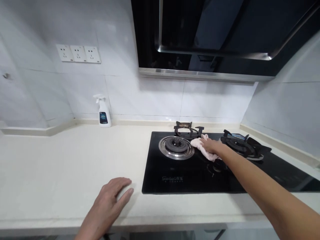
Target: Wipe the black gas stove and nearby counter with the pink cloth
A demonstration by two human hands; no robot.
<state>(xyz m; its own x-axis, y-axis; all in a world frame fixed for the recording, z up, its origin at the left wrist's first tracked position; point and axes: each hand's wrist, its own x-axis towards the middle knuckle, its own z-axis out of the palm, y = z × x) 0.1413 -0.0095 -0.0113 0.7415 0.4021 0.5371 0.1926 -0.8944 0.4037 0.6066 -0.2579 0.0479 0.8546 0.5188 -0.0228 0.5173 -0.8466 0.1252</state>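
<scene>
My right hand (pixel 211 146) presses a pale pink cloth (pixel 203 149) onto the black glass gas hob (pixel 180 176), between its two burners. The cloth lies bunched under my palm, close to the steel-ringed left burner (pixel 176 147). Behind the cloth stands a black cast-iron pan support (pixel 188 130). To the right sits the other burner with its black grate (pixel 240 145), partly behind my wrist. My left hand (pixel 112 198) rests on the cream countertop (pixel 62 166), fingers apart and holding nothing, just left of the hob's front corner.
A white spray bottle (pixel 104 113) with a dark label stands against the wall. A triple white wall socket panel (pixel 78 53) sits on the tiled wall. A black glass range hood (pixel 200 40) with a steel edge hangs over the hob.
</scene>
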